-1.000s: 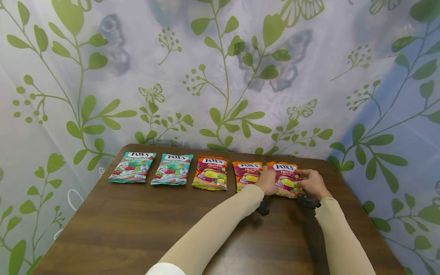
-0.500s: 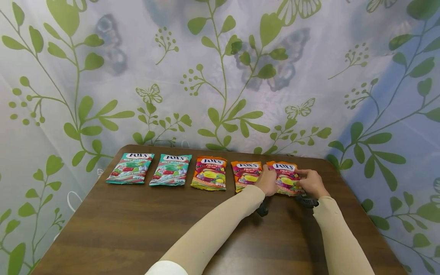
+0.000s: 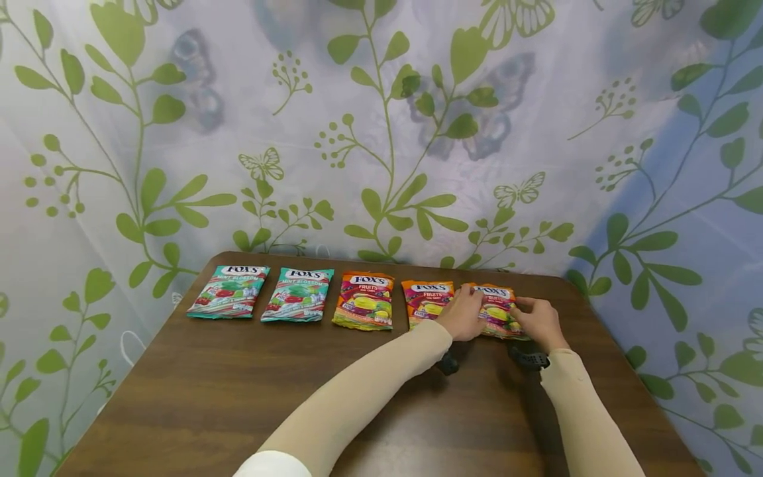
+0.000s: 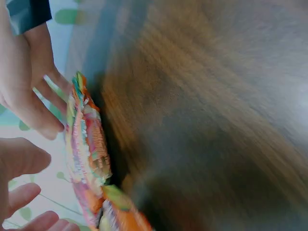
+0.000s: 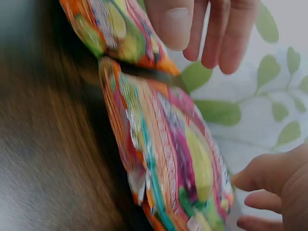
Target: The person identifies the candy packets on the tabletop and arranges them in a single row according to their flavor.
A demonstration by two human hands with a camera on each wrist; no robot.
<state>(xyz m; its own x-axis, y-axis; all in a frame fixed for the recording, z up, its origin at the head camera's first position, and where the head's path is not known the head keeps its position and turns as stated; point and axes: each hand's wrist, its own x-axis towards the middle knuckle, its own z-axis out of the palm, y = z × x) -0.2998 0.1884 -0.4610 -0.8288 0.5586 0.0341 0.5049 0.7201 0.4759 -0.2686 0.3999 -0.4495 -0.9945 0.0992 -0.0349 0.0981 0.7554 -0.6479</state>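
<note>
Five-bag row aside, the rightmost orange and purple Fox's Fruits candy bag (image 3: 496, 311) lies flat on the table between my two hands. My left hand (image 3: 465, 314) hovers at its left side, hiding that edge and part of the neighbouring Fruits candy bag (image 3: 428, 298). At the other side, my right hand (image 3: 538, 321) has its thumb by the bag's right edge; contact is unclear. In the right wrist view, the fingers of both hands look loosely extended around the bag (image 5: 178, 149), without gripping it. The left wrist view shows the left thumb and fingers (image 4: 24, 156) apart from the bag (image 4: 89, 139).
Farther left in the same row lie another Fruits candy bag (image 3: 363, 300) and two teal Mint Blossom candy bags, one in the middle-left (image 3: 298, 295) and one at the end (image 3: 229, 291). A leaf-patterned curtain (image 3: 334, 199) hangs behind the brown wooden table (image 3: 268, 371).
My left hand has shifted slightly right, covering more of the rightmost bag's left edge. The right hand has moved a little, and the bags to the left stay in place.
</note>
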